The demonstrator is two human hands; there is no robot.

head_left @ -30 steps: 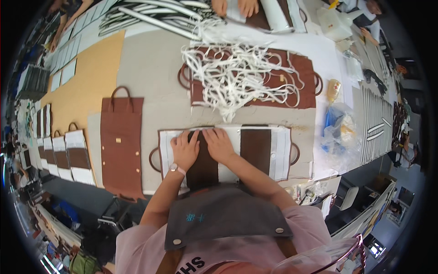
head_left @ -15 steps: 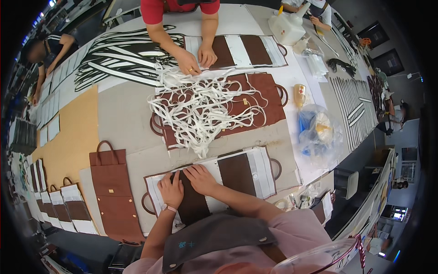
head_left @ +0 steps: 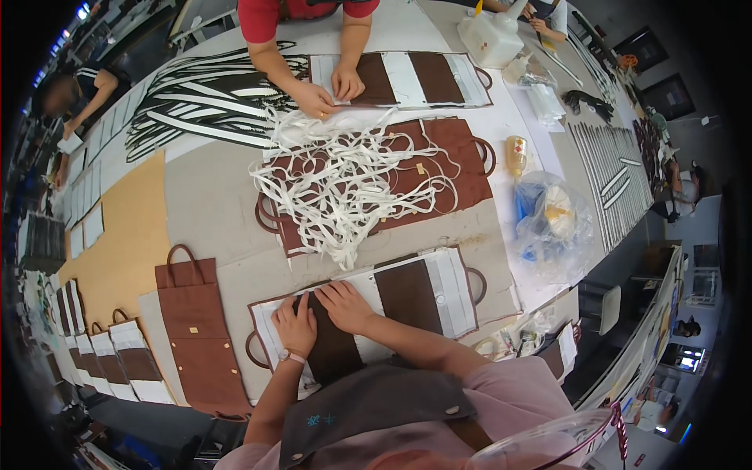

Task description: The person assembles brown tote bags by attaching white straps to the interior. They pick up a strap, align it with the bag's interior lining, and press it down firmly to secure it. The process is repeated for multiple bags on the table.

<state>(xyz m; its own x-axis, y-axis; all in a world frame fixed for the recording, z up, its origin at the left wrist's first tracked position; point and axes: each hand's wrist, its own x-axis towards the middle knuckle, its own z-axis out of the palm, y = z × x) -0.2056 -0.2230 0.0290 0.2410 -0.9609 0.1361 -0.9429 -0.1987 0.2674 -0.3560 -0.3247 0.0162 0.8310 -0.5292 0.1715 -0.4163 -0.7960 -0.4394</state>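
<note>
A flat bag panel [head_left: 407, 301] lies in front of me, dark brown with white bands and a brown loop handle at each end. My left hand [head_left: 295, 325] rests on its left part, fingers stretched toward the far edge. Beside it, my right hand [head_left: 346, 307] lies flat on the dark brown section, fingers also at that edge. The two hands nearly touch. Both look open, and I see nothing gripped in them; the fingertips' undersides are hidden. Just beyond the panel, a tangled heap of white tape [head_left: 337, 188] covers part of a reddish-brown bag [head_left: 462, 176].
Across the table, a person in red presses both hands on another bag panel [head_left: 439, 78]. A finished brown bag [head_left: 196, 337] lies to my left. Black-and-white straps [head_left: 196, 102] pile at far left. At right are a glue bottle [head_left: 517, 157] and a clear plastic bag [head_left: 548, 235].
My hands keep their place on the panel. The person opposite has shifted the left-side hand slightly left and away from the white tape. The whole view has tilted a little.
</note>
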